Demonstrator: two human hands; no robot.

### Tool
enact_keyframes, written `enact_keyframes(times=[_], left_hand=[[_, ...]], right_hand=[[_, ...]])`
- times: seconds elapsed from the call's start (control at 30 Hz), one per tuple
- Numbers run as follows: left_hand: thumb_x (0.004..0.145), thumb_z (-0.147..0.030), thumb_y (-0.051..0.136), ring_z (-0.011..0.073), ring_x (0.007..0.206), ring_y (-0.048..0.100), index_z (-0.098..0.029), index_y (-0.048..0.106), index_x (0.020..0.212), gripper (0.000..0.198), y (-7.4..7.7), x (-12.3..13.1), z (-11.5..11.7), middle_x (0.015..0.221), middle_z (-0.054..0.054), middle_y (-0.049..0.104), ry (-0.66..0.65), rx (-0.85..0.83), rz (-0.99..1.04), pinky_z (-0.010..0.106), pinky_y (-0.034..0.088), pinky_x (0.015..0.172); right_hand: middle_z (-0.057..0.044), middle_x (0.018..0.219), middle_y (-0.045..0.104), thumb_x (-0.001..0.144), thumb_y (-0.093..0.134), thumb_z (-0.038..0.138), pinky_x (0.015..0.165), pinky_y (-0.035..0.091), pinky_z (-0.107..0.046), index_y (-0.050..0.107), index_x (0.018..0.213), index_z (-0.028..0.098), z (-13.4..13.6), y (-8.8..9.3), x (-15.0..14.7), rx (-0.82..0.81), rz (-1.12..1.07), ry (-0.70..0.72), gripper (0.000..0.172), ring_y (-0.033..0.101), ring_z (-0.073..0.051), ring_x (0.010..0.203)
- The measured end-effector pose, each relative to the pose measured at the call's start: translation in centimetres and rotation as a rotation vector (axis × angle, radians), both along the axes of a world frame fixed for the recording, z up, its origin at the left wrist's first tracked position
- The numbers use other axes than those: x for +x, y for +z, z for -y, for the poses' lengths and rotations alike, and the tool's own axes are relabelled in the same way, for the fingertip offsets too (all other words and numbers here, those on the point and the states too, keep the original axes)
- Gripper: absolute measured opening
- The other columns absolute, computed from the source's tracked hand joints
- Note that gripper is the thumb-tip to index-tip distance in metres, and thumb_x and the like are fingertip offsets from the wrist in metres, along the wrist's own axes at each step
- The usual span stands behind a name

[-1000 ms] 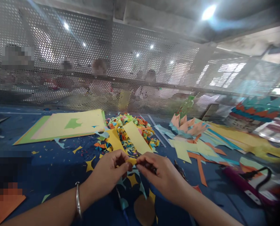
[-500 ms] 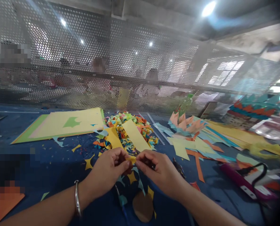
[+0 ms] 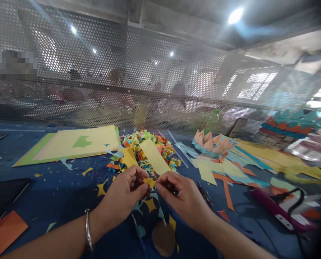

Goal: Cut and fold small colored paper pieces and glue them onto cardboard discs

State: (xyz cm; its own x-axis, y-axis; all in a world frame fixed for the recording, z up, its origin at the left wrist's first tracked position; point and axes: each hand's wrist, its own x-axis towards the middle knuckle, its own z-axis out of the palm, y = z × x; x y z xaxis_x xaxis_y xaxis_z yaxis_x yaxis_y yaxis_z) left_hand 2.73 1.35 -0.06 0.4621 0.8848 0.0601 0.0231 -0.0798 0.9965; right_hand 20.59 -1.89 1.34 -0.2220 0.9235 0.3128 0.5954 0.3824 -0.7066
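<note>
Between my two hands is a small yellow paper piece (image 3: 150,182), pinched at its left side by my left hand (image 3: 133,187). My right hand (image 3: 173,189) has thumb and forefinger closed at the piece's right edge. Just beyond the fingers lie a pale yellow paper strip (image 3: 154,156) and a deeper yellow strip (image 3: 129,157). They rest against a heap of colourful small folded paper pieces (image 3: 145,136). Below my hands are yellow paper scraps (image 3: 150,205), a brown disc (image 3: 163,238) and a thin blue-handled tool (image 3: 140,232).
Stacked paper sheets (image 3: 76,142) lie at the left. A dark flat device (image 3: 6,198) and an orange paper (image 3: 9,228) are nearer. Rightward are a peach paper model (image 3: 209,142), paper strips (image 3: 230,169) and a purple power strip (image 3: 281,210). A perforated metal screen (image 3: 95,64) stands behind.
The small yellow piece shows more between my fingertips, and its shape looks wider. My hands have barely moved, and the view has shifted slightly.
</note>
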Motion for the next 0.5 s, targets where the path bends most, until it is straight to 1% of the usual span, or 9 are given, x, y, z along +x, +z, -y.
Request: enact_keyframes(times=[0.1, 0.2, 0.37, 0.5], left_hand=[[0.076, -0.024, 0.062, 0.0145, 0.068, 0.06, -0.019, 0.049, 0.094, 0.023, -0.1, 0.1, 0.1, 0.07, -0.003, 0.06, 0.004, -0.049, 0.052, 0.03, 0.048, 0.068], [0.076, -0.028, 0.065, 0.0155, 0.07, 0.063, -0.018, 0.05, 0.094, 0.026, -0.2, 0.1, 0.1, 0.072, -0.001, 0.063, 0.018, -0.126, 0.096, 0.03, 0.047, 0.069], [0.079, -0.034, 0.063, 0.0122, 0.068, 0.058, -0.016, 0.059, 0.083, 0.02, 0.5, 0.2, 0.3, 0.072, 0.0, 0.064, 0.048, -0.172, 0.145, 0.026, 0.044, 0.068], [0.075, -0.034, 0.068, 0.01, 0.067, 0.054, -0.016, 0.062, 0.079, 0.02, 0.9, 0.4, 0.4, 0.072, -0.001, 0.062, 0.048, -0.223, 0.176, 0.023, 0.043, 0.068]], right_hand=[[0.003, 0.062, 0.051, 0.086, 0.049, 0.024, 0.051, 0.037, -0.022, 0.058, 0.075, 0.018, 0.0, 0.0, -0.1, 0.033, 0.008, -0.002, 0.016, 0.046, -0.011, 0.054], [0.002, 0.064, 0.052, 0.085, 0.05, 0.02, 0.053, 0.038, -0.021, 0.057, 0.074, 0.018, 0.1, 0.0, -0.3, 0.078, 0.023, -0.007, 0.014, 0.048, -0.011, 0.056], [0.002, 0.064, 0.051, 0.082, 0.051, 0.015, 0.054, 0.037, -0.021, 0.055, 0.071, 0.019, 0.2, -0.7, -0.4, 0.179, 0.089, 0.019, 0.013, 0.048, -0.01, 0.056], [0.002, 0.065, 0.049, 0.082, 0.05, 0.014, 0.052, 0.036, -0.022, 0.053, 0.071, 0.019, 0.1, -1.1, -0.4, 0.222, 0.13, 0.048, 0.012, 0.046, -0.01, 0.054]])
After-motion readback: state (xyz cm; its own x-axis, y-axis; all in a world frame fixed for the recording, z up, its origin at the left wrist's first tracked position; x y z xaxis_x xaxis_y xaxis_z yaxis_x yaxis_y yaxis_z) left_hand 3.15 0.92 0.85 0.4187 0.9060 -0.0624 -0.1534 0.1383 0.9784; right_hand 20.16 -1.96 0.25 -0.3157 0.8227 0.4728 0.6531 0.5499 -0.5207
